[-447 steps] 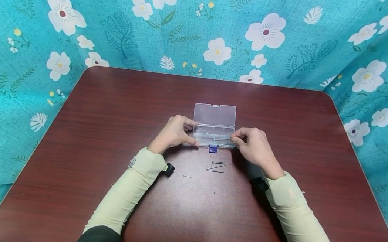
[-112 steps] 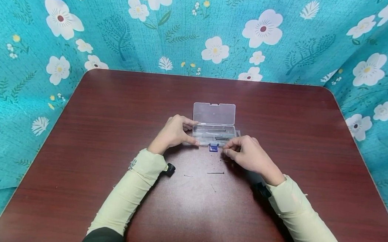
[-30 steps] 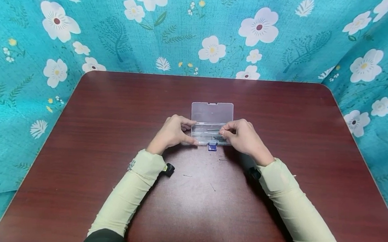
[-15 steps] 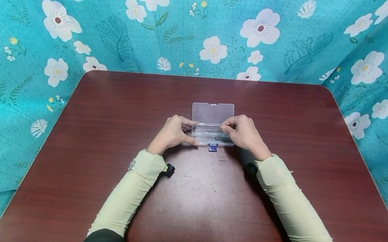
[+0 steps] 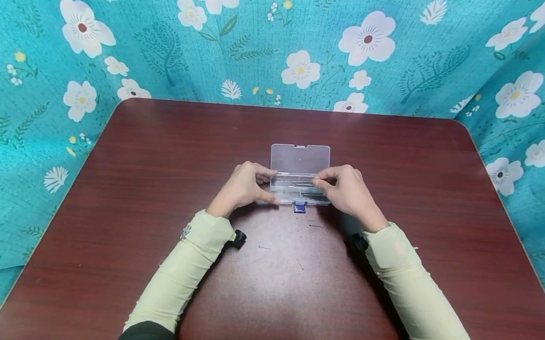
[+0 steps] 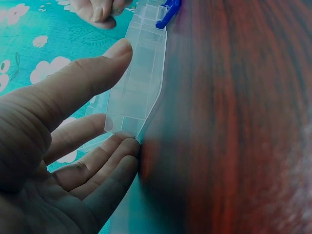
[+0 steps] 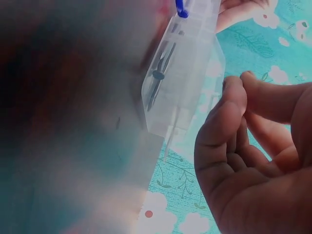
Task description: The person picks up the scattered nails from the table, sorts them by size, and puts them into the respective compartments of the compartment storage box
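A clear plastic box point(image 5: 285, 195) with compartments lies on the table, lid raised at the back, its blue latch point(image 5: 299, 208) hanging at the front. My left hand point(image 5: 244, 186) holds the box's left end between thumb and fingers. My right hand point(image 5: 347, 190) is over the right end of the rear compartment, thumb and forefinger pinching a thin nail point(image 5: 303, 183), whose end is hidden by the fingertips. More nails point(image 7: 158, 75) lie in the front right compartment. Three small nails are on the table: one by the latch point(image 5: 315, 225), another to the left point(image 5: 265, 247), a third nearer me point(image 5: 299, 264).
The dark red wooden table point(image 5: 196, 143) has rounded corners. A teal flowered curtain point(image 5: 255, 41) hangs behind and at both sides. A black wrist camera point(image 5: 237, 238) is strapped below the left hand.
Since the oldest frame, the larger nails have left the tabletop and several now lie in the box. In the last second the right hand shifted slightly over the rear compartment; the left hand stayed put.
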Demonstrator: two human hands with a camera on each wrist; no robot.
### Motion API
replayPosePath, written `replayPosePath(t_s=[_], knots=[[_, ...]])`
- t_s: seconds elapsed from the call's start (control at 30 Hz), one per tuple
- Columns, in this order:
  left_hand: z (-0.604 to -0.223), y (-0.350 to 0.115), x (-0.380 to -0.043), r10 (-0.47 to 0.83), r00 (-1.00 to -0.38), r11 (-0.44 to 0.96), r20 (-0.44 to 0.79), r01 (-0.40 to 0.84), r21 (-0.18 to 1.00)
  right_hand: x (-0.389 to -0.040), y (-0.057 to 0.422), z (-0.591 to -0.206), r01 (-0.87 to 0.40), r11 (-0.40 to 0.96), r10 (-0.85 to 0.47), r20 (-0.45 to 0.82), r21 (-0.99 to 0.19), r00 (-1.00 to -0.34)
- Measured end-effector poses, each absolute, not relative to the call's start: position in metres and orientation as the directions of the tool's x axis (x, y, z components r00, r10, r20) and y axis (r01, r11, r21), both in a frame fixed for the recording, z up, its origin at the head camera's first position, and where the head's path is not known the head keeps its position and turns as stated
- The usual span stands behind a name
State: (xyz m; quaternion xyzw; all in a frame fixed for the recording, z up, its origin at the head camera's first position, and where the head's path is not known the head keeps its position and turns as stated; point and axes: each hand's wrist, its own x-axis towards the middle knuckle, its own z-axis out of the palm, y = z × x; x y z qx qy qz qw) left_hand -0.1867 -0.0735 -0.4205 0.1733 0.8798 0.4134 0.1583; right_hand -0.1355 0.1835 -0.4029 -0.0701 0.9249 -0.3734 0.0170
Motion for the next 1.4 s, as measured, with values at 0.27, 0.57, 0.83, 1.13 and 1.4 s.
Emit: replayPosePath(t_s=[0.27, 0.57, 0.83, 1.13, 1.4], knots=[[-0.42, -0.073, -0.188, 0.444, -0.887, 0.596, -0.131, 0.183, 0.782, -0.117, 0.187, -0.403, -0.11, 0.702, -0.21, -0.057, -0.704, -0.976], [-0.42, -0.073, -0.187, 0.442, -0.886, 0.599, -0.14, 0.175, 0.782, -0.099, 0.189, -0.408, -0.178, 0.745, -0.301, -0.086, -0.642, -0.95], [-0.42, -0.073, -0.187, 0.441, -0.887, 0.598, -0.137, 0.177, 0.782, -0.091, 0.188, -0.415, -0.231, 0.78, -0.358, -0.111, -0.581, -0.927], [-0.421, -0.072, -0.188, 0.441, -0.889, 0.596, -0.123, 0.188, 0.78, -0.085, 0.178, -0.41, -0.329, 0.849, -0.431, -0.182, -0.414, -0.884], [-0.421, -0.073, -0.187, 0.438, -0.889, 0.596, -0.134, 0.175, 0.784, -0.079, 0.174, -0.412, -0.518, 0.77, -0.574, -0.049, -0.373, -0.818]])
